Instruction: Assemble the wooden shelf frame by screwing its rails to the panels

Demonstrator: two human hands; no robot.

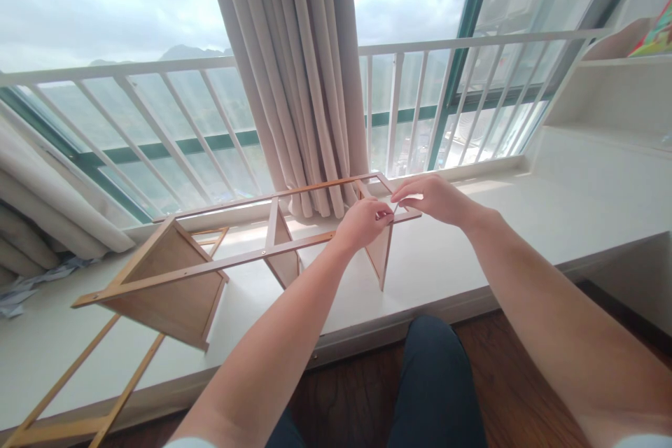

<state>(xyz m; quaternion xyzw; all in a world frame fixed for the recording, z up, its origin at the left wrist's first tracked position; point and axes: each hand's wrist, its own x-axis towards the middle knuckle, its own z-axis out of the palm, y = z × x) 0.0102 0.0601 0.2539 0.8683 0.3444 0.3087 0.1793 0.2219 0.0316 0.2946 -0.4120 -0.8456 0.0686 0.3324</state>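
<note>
A wooden shelf rack (300, 244) lies on its side on the white window ledge, its long rails running left to right and its panels hanging down between them. My left hand (366, 222) is closed in a pinch at the near rail, beside the rightmost panel (379, 257). Facing it, my right hand (431, 197) pinches with thumb and fingertips just above the rail's right end. A thin, small piece (396, 207) shows between the two hands; it is too small to name. The left fingertips hide what they touch.
A second slim wooden frame (108, 421) leans at the lower left. Beige curtains (309, 84) hang behind the rack, before a white railing (435, 45) and windows. White shelving (619, 94) stands at the right. My knee (433, 371) is below the ledge edge, over a dark wood floor (346, 399).
</note>
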